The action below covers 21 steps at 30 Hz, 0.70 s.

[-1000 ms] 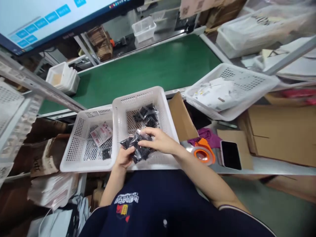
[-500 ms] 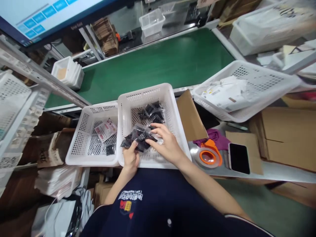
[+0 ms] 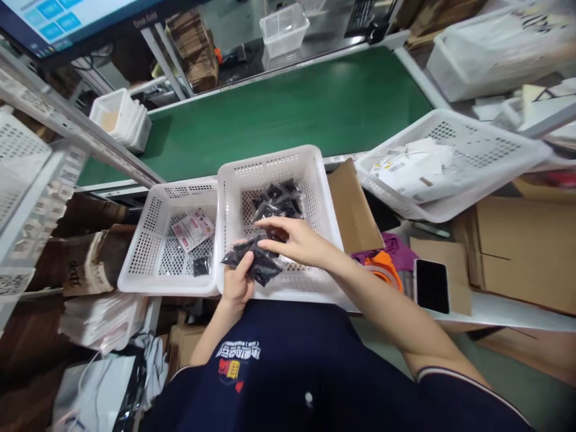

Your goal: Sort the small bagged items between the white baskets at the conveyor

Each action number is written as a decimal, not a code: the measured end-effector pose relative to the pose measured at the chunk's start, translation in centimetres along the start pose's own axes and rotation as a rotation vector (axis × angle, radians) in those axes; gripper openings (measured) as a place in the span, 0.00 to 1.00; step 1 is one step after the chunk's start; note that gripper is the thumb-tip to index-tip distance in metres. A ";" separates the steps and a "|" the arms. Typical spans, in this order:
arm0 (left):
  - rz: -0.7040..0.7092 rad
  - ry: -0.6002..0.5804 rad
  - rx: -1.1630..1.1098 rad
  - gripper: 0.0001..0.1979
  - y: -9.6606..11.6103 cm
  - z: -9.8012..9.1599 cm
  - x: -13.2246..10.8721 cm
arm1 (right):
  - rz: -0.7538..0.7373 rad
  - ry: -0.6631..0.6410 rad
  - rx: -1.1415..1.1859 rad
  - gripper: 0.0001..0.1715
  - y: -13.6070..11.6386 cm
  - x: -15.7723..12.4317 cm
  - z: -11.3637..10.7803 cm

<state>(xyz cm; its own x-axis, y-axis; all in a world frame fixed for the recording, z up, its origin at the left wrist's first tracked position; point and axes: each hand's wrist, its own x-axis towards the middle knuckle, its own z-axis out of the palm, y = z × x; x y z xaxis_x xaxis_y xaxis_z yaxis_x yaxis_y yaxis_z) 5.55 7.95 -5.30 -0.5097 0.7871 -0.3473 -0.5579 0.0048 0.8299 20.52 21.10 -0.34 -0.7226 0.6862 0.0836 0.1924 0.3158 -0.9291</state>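
Observation:
My left hand (image 3: pixel 237 283) is closed on a bunch of small black packets in clear bags (image 3: pixel 256 263), held over the near edge of a white perforated basket (image 3: pixel 321 198). My right hand (image 3: pixel 294 239) rests on top of the same bunch, its fingers pinching the upper packet. More black packets (image 3: pixel 276 201) lie at the far end of that basket. A second white basket (image 3: pixel 148 252) stands to the left, with a pink-and-white card packet (image 3: pixel 193 228) and one small black packet (image 3: pixel 200 264) in it.
A green conveyor belt (image 3: pixel 288 114) runs behind the baskets. To the right are a cardboard flap (image 3: pixel 353 207), an orange tape dispenser (image 3: pixel 382 264), a dark phone (image 3: pixel 431 285), a large white basket of papers (image 3: pixel 450 162) and cardboard boxes (image 3: pixel 531 246). A screen (image 3: pixel 54 18) hangs upper left.
The view has shifted slightly. My right hand has lifted from the middle of the bunch to its top, and both hands have moved a little nearer the basket's front edge.

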 end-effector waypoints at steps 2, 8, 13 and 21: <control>-0.021 -0.078 0.046 0.34 0.6 0.1 -0.5 | -0.052 0.041 0.085 0.22 -0.3 0.3 0.0; -0.117 -0.208 0.039 0.37 2.0 0.0 -1.0 | 0.026 0.485 -0.316 0.41 -0.4 0.1 -5.0; -0.093 -0.261 0.038 0.46 1.3 1.2 -1.2 | -0.005 0.011 -0.049 0.43 -0.7 -1.7 -2.3; 0.192 -0.452 0.547 0.44 5.4 -3.8 1.8 | 0.060 0.184 -0.097 0.33 0.3 -3.6 -2.9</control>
<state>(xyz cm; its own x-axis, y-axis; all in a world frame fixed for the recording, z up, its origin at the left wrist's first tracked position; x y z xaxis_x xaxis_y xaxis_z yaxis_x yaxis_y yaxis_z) -0.87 6.99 -3.10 -0.1799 0.9820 -0.0578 -0.0186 0.0553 0.9983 25.06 20.62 0.09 -0.5759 0.8112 0.1016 0.3013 0.3262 -0.8960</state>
